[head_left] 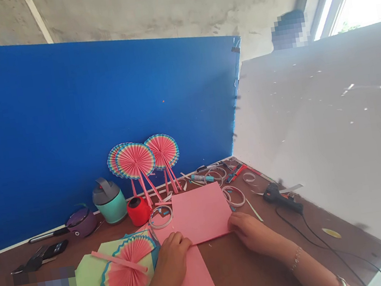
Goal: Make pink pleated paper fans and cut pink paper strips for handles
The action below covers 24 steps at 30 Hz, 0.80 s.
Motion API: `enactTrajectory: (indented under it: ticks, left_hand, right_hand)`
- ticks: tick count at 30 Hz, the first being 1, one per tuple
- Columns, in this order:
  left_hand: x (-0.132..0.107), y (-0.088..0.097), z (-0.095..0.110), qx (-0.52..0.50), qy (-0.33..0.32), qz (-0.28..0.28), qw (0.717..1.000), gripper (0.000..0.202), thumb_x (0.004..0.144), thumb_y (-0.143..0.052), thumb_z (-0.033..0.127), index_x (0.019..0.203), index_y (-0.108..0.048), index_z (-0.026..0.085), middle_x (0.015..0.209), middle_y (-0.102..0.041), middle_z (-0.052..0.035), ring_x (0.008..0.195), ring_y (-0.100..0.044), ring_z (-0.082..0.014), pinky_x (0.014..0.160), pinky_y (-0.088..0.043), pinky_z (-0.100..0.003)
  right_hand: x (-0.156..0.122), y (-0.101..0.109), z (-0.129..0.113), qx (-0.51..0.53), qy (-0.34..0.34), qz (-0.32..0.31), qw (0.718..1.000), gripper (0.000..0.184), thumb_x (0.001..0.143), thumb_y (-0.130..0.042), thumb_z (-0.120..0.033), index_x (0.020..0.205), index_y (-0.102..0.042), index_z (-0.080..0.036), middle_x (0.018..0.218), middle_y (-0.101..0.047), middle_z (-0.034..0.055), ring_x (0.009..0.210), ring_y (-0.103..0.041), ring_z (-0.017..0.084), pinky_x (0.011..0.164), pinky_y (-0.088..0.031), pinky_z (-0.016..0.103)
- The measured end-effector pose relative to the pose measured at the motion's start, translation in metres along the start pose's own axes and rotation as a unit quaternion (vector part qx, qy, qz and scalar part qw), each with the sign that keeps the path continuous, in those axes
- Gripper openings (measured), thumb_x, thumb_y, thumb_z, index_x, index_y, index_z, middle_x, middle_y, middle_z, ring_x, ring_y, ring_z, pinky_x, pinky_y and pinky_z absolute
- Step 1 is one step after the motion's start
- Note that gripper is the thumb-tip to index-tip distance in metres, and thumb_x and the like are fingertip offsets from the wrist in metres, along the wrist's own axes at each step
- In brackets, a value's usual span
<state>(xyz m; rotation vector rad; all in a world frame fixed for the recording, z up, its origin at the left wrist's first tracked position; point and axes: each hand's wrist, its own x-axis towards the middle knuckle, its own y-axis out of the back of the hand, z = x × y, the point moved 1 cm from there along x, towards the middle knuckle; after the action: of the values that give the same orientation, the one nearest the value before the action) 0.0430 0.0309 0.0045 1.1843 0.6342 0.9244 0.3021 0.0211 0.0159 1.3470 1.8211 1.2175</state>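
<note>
A pink sheet of paper [201, 213] is tilted up in front of me, above the brown table. My left hand [174, 258] has its fingers closed at the sheet's near left corner. At the near right corner, my right hand [248, 230] pinches the edge, its thumb hidden. More pink paper [200, 285] lies under and beside my left forearm. To the left, a pleated paper fan [128, 276] in pink, cream and blue rests on pale green sheets [85, 278], with a pink paper stick [118, 261] across it.
Finished round fans [136, 160] lean against the blue partition [67, 132]. Along the back stand a red container [138, 211], a teal-grey container [110, 205] and a purple pot [81, 221]. Tape rolls [234, 196] lie behind the sheet; a corded glue gun [283, 198] is at right.
</note>
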Motion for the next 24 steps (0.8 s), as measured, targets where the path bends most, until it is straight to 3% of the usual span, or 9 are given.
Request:
enactTrajectory:
  ticks: [10,18,24]
  left_hand:
    - [-0.001,0.001,0.001,0.009,0.008,-0.016,1.000,0.035,0.082,-0.034,0.002,0.095,-0.062,0.020,0.095,-0.061,-0.0053,0.094,-0.052,-0.0180,0.082,-0.039,-0.030]
    - [0.002,-0.002,-0.009,-0.099,0.015,0.053,0.994,0.030,0.084,-0.036,0.007,0.083,-0.064,0.019,0.086,-0.064,-0.0041,0.088,-0.055,-0.0175,0.080,-0.041,-0.029]
    - [0.001,-0.002,-0.009,-0.114,0.015,0.066,0.991,0.032,0.083,-0.038,0.009,0.085,-0.068,0.021,0.084,-0.065,-0.0040,0.087,-0.055,-0.0186,0.080,-0.041,-0.031]
  right_hand:
    - [0.004,-0.007,0.002,-0.021,0.005,0.044,0.999,0.026,0.071,-0.037,0.001,0.078,-0.055,-0.017,0.083,-0.059,0.0053,0.078,-0.052,0.018,0.069,-0.038,0.027]
    - [0.004,0.006,0.012,0.145,-0.011,-0.005,0.989,0.020,0.077,-0.045,-0.009,0.077,-0.063,-0.018,0.085,-0.065,0.0030,0.079,-0.059,0.016,0.071,-0.043,0.025]
    - [0.004,0.007,0.017,0.148,-0.028,-0.009,0.989,0.021,0.075,-0.045,-0.010,0.078,-0.064,-0.018,0.089,-0.066,0.0036,0.082,-0.059,0.017,0.075,-0.044,0.026]
